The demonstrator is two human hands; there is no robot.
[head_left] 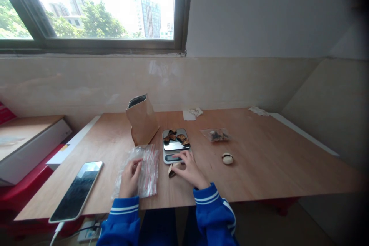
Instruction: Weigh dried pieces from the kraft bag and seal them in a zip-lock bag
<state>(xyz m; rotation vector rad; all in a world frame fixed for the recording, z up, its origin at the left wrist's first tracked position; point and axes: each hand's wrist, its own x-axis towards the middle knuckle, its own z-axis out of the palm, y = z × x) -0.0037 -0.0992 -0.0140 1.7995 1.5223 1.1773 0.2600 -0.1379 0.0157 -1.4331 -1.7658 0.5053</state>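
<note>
My left hand rests over a stack of clear zip bags with red seal strips, its fingers loosely bent and the thumb a little apart. In front of me stands a small kitchen scale with a mirror-like plate. Several brown dried slices, perhaps mushroom, lie on that plate. My right hand is at the scale's display end, fingers stretched and apart. Its thumb is over a pale, shell-like round thing with a dark opening, partly covered by the hand; I cannot tell whether they touch.
Behind the bags stands an open brown paper pouch. To the right are a clear bag with dark dried pieces and another pale shell-like thing. A phone with a charging cable lies left. Crumpled tissue lies by the wall.
</note>
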